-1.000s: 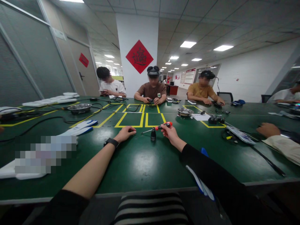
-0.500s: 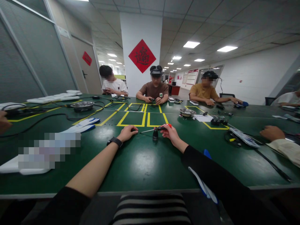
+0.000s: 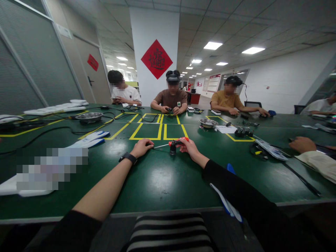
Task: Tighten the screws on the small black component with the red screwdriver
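Observation:
My right hand (image 3: 190,147) grips a screwdriver (image 3: 161,145) by its red and black handle, the thin metal shaft pointing left. The shaft's tip reaches close to the fingertips of my left hand (image 3: 142,147). That hand rests low over the table, thumb and fingers pressed together; whatever is between them, if anything, is too small to make out. Just below the screwdriver handle stands a small black cylindrical part (image 3: 172,150), left of my right fingers. Whether the screwdriver touches it, I cannot tell.
The green table (image 3: 157,189) carries yellow tape outlines. White-and-blue gloves (image 3: 91,139) lie at left, another glove (image 3: 228,203) under my right forearm. Metal bowls (image 3: 208,123), black parts (image 3: 243,132) and cables lie farther off. Co-workers sit opposite; a co-worker's hand (image 3: 302,144) is at right.
The screwdriver has shifted slightly left, its tip closer to my left fingertips. The whole view has also shifted a little. My left hand stays pinched.

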Motion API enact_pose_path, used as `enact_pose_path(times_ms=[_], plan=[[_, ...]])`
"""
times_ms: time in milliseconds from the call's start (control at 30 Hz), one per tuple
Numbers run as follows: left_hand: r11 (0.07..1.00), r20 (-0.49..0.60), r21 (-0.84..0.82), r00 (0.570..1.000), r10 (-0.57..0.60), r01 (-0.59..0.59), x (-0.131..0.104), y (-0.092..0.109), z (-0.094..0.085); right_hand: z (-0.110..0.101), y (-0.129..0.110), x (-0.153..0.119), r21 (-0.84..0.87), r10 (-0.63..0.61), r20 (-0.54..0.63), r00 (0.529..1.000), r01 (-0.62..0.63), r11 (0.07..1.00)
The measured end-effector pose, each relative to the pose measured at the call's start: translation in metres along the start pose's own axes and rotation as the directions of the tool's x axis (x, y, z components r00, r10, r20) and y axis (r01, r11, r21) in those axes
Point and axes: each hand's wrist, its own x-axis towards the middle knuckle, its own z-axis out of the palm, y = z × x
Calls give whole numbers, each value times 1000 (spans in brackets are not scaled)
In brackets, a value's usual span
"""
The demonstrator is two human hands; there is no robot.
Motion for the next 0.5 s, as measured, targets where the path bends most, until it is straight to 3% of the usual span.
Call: enact_pose_path(times_ms=[233,500], plan=[[1000,-11,-8,1000,12,-12,0,0,0,0,1,0,34,18,-2,1000,-18,999],[999,-10,23,999,39,-39,0,3,0,-6,1,3,168,38,-151,988,-13,986]])
